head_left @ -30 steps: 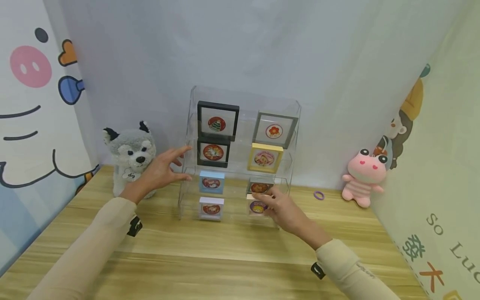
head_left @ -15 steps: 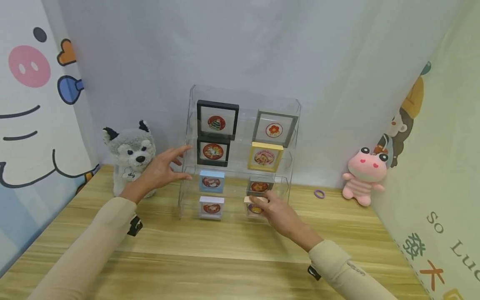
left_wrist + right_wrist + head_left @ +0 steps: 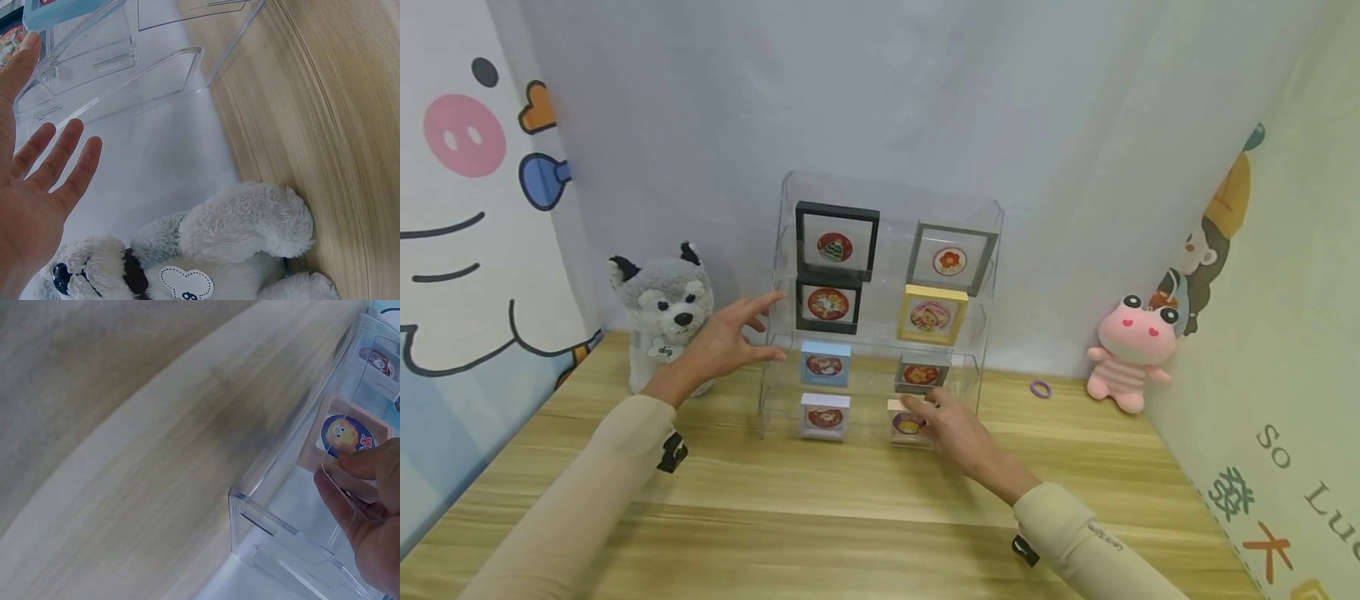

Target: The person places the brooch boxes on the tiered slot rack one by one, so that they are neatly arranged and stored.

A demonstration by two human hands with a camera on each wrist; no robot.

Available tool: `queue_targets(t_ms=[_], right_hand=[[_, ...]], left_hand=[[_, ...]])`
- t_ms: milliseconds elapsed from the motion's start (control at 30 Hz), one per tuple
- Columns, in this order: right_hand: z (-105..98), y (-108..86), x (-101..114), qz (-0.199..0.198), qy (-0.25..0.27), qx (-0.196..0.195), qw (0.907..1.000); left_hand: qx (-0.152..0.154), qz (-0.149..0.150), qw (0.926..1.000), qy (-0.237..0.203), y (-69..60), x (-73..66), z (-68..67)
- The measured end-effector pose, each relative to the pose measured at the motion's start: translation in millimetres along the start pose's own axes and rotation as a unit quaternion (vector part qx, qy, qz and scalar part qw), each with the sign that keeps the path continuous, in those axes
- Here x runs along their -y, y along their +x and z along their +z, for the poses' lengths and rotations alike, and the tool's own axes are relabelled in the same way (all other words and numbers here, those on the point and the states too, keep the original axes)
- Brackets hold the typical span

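Note:
A clear acrylic tiered rack stands upright on the table, bearing several small picture frames with round badges inside. My right hand pinches a small peach-pink frame on the lowest tier at right, thumb against its front edge. Its badge shows a yellow cartoon face on purple-blue. Just above sits a grey frame. My left hand is beside the rack's left side, fingers spread and holding nothing; whether it touches the rack I cannot tell. Nearest it are a light blue frame and a black frame.
A grey-and-white husky plush sits behind my left forearm. On the right are a purple ring and a pink frog plush. A lilac frame, a yellow frame and other frames fill the rack. A pale curtain hangs behind.
My right hand has shifted slightly left and down with the peach-pink frame, which now sits lower, uncovering more of the grey frame above. The left hand keeps its place.

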State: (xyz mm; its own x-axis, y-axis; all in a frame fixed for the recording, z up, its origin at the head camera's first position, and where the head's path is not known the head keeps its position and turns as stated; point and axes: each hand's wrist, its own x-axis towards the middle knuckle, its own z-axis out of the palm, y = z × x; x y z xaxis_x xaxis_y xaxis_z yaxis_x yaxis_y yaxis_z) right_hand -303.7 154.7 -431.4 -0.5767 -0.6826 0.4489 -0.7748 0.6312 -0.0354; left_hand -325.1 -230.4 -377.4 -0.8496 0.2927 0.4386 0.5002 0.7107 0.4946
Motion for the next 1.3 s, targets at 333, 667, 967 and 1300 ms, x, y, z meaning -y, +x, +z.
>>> queue_targets(t_ms=[333,667,967,1300], right_hand=[[0.3,1.3,-4.1,0.001,0.039,-0.005,0.9992],[-3.9,3.4,-3.1,0.007,0.041,0.006,0.9991],[-19.8,5.5,0.6,0.001,0.026,-0.005,0.9996],[-54.2,13.0,-3.3,-0.036,0.018,-0.108,0.9933]], left_hand=[[-0.002,-0.004,1.0000,0.006,0.2,2.7,-1.6],[-0.006,-0.003,0.9998,0.021,-1.1,4.3,-2.1],[0.006,-0.027,0.9975,0.065,-0.5,0.2,-8.0],[-0.037,-0.015,0.9915,0.124,-6.6,-12.3,-19.3]])
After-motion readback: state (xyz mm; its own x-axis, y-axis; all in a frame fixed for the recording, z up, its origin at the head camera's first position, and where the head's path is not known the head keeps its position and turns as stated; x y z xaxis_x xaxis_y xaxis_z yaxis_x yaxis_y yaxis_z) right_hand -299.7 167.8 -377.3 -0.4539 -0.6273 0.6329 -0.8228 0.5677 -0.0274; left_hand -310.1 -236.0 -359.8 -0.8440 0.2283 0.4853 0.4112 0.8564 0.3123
